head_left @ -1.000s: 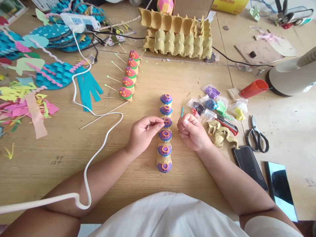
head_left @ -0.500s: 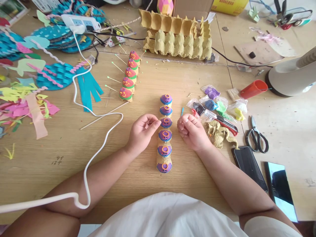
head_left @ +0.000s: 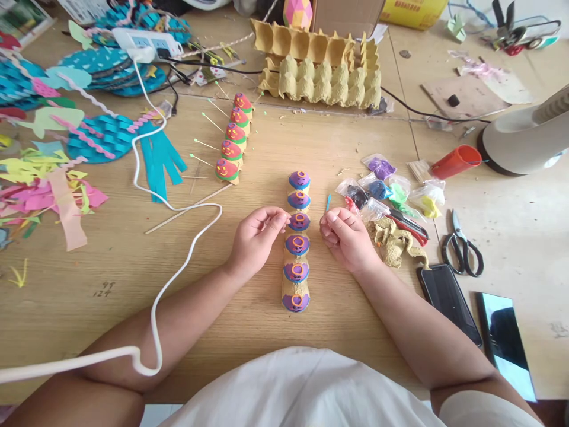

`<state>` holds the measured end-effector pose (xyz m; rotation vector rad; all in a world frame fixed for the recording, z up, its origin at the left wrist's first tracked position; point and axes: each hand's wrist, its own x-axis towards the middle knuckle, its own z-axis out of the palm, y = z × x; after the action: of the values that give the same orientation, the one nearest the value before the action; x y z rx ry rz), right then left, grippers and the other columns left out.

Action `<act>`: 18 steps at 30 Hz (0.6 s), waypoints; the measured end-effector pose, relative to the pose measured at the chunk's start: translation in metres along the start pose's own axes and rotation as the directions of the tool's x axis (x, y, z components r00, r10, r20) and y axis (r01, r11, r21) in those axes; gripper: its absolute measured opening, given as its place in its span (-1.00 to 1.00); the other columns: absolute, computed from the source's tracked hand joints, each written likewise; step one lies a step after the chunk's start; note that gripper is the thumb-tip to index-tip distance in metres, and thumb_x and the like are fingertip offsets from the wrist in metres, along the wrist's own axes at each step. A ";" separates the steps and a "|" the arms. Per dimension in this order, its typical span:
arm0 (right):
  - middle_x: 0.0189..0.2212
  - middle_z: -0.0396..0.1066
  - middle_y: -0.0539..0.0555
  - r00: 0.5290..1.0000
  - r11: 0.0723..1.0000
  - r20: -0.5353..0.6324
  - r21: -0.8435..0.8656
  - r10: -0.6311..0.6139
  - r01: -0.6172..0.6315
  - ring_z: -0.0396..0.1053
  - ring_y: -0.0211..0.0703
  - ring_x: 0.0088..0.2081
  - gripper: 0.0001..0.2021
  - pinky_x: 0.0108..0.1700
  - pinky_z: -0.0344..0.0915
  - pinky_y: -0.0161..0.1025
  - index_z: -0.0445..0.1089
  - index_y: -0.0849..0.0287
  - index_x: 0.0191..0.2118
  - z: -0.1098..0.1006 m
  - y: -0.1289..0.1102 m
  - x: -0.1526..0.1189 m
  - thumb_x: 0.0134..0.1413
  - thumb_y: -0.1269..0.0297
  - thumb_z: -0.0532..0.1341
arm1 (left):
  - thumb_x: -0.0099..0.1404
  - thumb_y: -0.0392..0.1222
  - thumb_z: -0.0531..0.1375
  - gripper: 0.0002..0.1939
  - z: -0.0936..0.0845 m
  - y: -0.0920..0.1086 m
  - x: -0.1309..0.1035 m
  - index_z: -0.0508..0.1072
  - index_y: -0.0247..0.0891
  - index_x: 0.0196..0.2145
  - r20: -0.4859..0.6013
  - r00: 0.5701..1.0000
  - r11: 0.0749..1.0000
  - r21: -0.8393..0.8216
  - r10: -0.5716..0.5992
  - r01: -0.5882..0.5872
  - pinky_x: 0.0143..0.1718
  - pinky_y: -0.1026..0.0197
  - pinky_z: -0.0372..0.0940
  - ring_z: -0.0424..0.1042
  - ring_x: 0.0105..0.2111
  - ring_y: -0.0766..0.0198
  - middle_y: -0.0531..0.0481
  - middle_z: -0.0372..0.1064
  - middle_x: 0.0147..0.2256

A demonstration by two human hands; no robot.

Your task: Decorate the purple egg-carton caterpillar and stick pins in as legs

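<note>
An egg-carton strip lies lengthwise before me, its several bumps capped in purple clay with blue rims, orange rings and small dark faces. My left hand is at its left side, thumb and forefinger pinched together beside the third cap from the far end. Whatever is in that pinch is too small to make out. On the strip's right, apart from it, my right hand is closed with fingers curled and thumb against the forefinger; its contents are hidden. A thin blue stick lies just beyond the right hand.
A second strip with red and green caps stands far left, pins sticking out. Bagged clay, a utility knife, scissors and phones lie right. A white cable crosses the left side. Egg cartons sit behind.
Almost nothing differs. Both hands keep their places and closed shapes, with only a very slight shift of the left fingertips. The strip stays put.
</note>
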<state>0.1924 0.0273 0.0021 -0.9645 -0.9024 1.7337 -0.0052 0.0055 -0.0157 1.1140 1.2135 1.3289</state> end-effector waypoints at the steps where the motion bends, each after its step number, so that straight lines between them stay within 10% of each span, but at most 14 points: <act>1: -0.58 0.24 -0.11 1.000 1.000 0.009 0.000 0.000 0.000 -0.04 -0.40 -0.57 -0.58 -0.55 -0.16 -0.35 0.35 0.14 -0.43 0.000 0.000 0.000 -0.04 -0.05 0.49 | 0.33 0.13 0.31 -0.66 0.000 0.000 0.000 0.55 -0.23 -0.26 0.000 1.000 1.000 0.000 -0.001 0.001 -0.23 0.26 0.42 0.48 -0.31 0.31 -0.04 0.56 -0.29; 18: -0.64 0.24 -0.08 0.999 0.999 0.037 -0.043 0.035 -0.034 -0.02 -0.38 -0.60 -0.51 -0.57 -0.17 -0.33 0.42 0.16 -0.46 0.000 0.003 0.000 0.06 -0.23 0.37 | 0.42 0.17 0.20 -0.60 -0.001 0.001 0.001 0.53 -0.21 -0.38 0.055 0.998 0.998 -0.054 -0.023 0.026 -0.31 0.21 0.31 0.33 -0.43 0.32 -0.01 0.45 -0.39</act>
<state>0.1914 0.0261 -0.0001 -0.9824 -0.9552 1.7740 -0.0060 0.0061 -0.0143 1.0861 1.1409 1.2979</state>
